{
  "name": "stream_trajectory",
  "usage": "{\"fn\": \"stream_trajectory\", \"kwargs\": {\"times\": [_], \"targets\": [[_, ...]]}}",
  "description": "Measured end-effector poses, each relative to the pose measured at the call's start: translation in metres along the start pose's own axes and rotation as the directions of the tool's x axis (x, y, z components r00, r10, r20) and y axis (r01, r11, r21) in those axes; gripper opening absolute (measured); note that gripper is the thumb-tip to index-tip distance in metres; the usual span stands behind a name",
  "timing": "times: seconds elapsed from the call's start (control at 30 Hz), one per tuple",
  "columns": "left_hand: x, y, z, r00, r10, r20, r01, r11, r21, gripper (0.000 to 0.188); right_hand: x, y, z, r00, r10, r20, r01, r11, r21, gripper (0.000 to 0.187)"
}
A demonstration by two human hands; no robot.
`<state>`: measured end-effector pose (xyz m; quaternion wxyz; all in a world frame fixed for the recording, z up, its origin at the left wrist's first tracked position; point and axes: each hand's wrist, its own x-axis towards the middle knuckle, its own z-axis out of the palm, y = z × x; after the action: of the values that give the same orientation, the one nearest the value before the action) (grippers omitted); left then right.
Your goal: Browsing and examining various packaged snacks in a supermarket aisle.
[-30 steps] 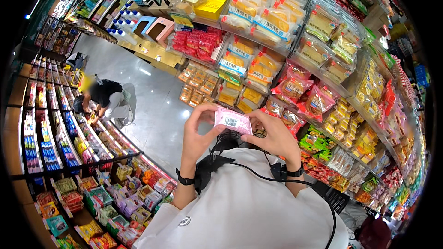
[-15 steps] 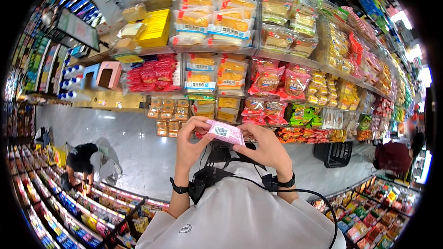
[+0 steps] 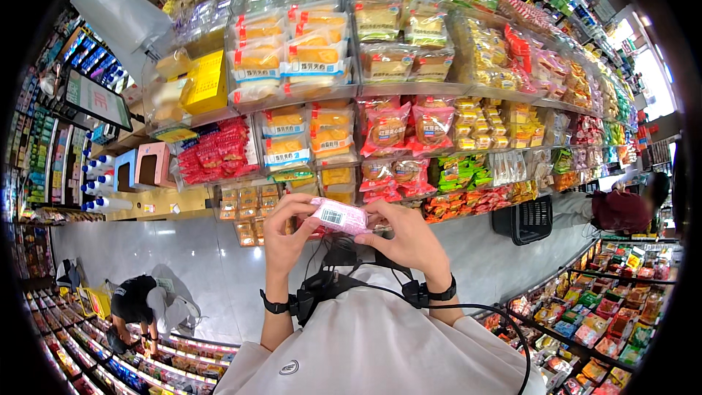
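Observation:
Between both hands I hold a small pink packaged snack (image 3: 340, 216), its white barcode label turned up toward me. My left hand (image 3: 287, 228) grips its left end with thumb and fingers. The other end is pinched by my right hand (image 3: 406, 232). Black straps circle both wrists. Just beyond the packet are shelf bins of packaged bread and cakes: yellow packs (image 3: 338, 181) directly behind it, red round-cake packs (image 3: 387, 129) to the right, and small brown packs (image 3: 248, 208) to the left of my left hand.
A black shopping basket (image 3: 531, 221) stands on the floor at right, near a person in dark red (image 3: 626, 212). At lower left another person (image 3: 139, 307) bends over low shelves. A yellow box (image 3: 203, 82) and a screen (image 3: 96, 101) are at upper left. More snack shelves (image 3: 603, 300) fill the lower right.
My view has shifted, so the shelves sit farther left and are tilted. Both hands still hold the pink packet, now slightly more left in view, its label still facing up.

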<state>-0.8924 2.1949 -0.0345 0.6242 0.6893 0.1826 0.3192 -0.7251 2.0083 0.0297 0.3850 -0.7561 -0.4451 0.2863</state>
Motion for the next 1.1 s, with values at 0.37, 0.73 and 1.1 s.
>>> {"fn": "stream_trajectory", "kwargs": {"times": [0.37,0.73,1.1], "targets": [[-0.007,0.043,0.074,0.998,0.056,0.040,-0.056,0.998,0.005,0.022,-0.043,0.018,-0.066,0.999,-0.046,-0.004,0.046,0.997,0.062,0.046],[-0.023,0.042,0.104,0.999,0.025,0.036,-0.020,0.990,-0.141,0.023,-0.044,0.048,-0.092,0.990,-0.127,0.065,0.125,0.991,0.043,0.042],[-0.042,0.047,0.148,0.928,-0.336,0.164,0.344,0.939,-0.022,0.039,-0.056,0.060,-0.118,0.991,-0.105,0.088,0.092,0.986,0.140,0.033]]}}
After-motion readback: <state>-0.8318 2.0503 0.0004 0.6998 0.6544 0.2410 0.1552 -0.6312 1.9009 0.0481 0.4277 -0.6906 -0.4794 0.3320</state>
